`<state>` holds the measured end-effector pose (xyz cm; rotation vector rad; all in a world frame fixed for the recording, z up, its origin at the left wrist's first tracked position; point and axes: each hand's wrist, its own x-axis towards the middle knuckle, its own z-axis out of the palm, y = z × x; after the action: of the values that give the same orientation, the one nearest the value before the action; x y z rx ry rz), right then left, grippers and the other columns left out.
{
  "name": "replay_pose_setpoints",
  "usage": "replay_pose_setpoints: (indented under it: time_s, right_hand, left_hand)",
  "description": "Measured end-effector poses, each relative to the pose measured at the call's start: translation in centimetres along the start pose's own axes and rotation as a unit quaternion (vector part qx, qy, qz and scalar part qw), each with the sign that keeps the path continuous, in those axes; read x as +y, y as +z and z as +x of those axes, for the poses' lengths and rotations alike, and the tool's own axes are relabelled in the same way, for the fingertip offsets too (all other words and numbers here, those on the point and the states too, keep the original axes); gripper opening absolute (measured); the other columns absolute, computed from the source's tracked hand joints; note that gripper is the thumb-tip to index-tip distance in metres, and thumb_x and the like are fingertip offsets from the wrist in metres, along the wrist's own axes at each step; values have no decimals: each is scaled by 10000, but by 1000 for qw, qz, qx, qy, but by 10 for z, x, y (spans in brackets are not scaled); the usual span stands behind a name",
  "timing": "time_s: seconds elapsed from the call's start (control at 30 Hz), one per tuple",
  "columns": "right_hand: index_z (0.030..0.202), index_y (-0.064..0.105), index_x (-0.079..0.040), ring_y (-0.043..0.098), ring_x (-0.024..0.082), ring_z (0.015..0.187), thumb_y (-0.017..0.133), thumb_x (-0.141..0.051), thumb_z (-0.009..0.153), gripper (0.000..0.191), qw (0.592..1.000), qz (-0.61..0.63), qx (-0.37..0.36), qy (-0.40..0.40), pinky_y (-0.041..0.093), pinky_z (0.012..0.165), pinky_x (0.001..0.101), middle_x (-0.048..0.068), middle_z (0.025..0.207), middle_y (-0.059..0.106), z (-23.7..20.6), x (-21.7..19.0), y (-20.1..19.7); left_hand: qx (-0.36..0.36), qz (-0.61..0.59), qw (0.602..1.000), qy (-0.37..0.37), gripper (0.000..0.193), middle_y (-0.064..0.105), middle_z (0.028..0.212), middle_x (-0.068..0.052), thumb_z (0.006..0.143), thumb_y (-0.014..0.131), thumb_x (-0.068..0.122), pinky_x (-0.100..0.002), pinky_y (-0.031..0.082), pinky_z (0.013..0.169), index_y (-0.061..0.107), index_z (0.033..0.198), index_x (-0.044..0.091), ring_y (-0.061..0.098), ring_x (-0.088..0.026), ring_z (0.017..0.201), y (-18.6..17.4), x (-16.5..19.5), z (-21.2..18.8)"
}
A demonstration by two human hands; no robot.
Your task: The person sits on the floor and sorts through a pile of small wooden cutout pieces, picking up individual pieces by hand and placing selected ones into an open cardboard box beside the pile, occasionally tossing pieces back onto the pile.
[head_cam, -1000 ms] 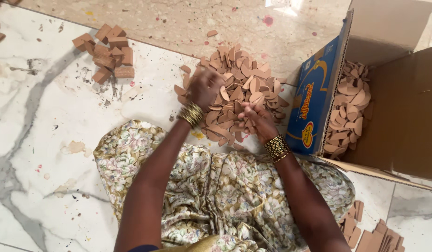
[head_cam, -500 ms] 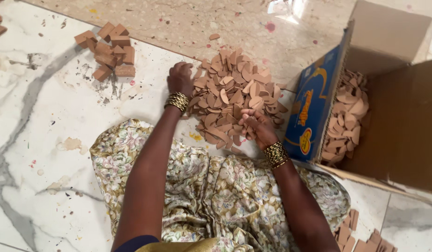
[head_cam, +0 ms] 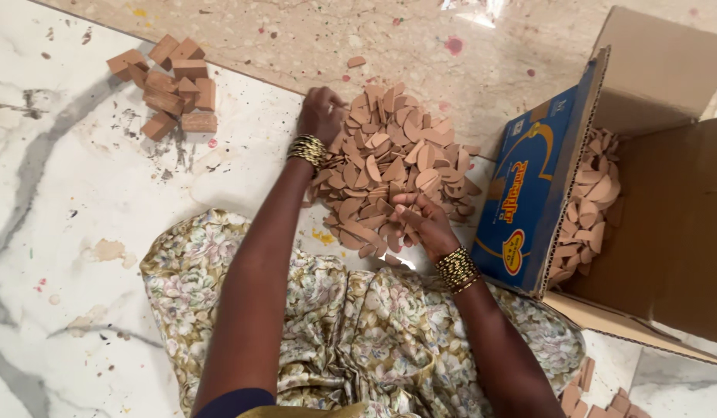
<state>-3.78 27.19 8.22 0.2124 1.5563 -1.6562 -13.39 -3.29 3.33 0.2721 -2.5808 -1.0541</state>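
My left hand is stretched out long, arm nearly straight, knuckles up and fingers curled down onto the ten o'clock edge of the pile of flat clay pieces. I can't tell whether anything is pinched under those fingers. My right hand sits much closer in, elbow bent, wrist cocked, at the pile's six o'clock edge; its fingers are folded around a few pieces there, gripping them loosely. Gold bangles ring that wrist, and another set rings the left.

The pile lies on the marble floor straight ahead of my lap, at twelve o'clock from my floral dress. At three o'clock the open cardboard box lies on its side, blue flap toward the pile, more of the same pieces heaped inside. Out at ten o'clock, well apart, sits a cluster of small brown blocks.
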Motion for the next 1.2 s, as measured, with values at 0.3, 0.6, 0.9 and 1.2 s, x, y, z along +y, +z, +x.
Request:
replay_pose_setpoints:
  time_s: [0.3, 0.6, 0.9, 1.2]
  right_hand:
    - [1260, 608, -51, 726, 172, 733, 632, -186, 993, 299, 999, 24, -21, -40, 542, 514, 292, 104, 963, 721, 9, -8, 1]
    - [1319, 631, -25, 667, 103, 714, 576, -272, 1073, 353, 980, 141, -94, -99, 581, 574, 258, 59, 981, 728, 18, 15, 7]
    - [1191, 607, -17, 748, 146, 770, 629, -124, 944, 270, 990, 58, -47, -123, 607, 623, 273, 77, 963, 748, 2, 26, 2]
    - [1219, 597, -55, 653, 121, 738, 594, -147, 1054, 189, 954, -43, 140, -262, 531, 576, 254, 56, 941, 696, -44, -14, 38]
  left_hand:
    - [66, -3, 996, 60, 131, 617, 877, -116, 895, 721, 14, -408, 556, 705, 630, 835, 88, 618, -251, 777, -6, 16, -13]
    - [-178, -200, 960, -84, 122, 694, 894, -77, 921, 757, 172, -272, 570, 646, 673, 894, 87, 661, -141, 743, 16, 93, -161]
    - [-170, -302, 935, -73, 438, 694, 1220, -159, 914, 521, -21, -351, 613, 947, 567, 1349, -10, 698, -227, 1120, 2, 91, -177]
    - [-192, -327, 925, -11, 447, 725, 1185, -146, 955, 607, -8, -299, 626, 823, 570, 1396, 48, 748, -197, 969, -29, 166, -180]
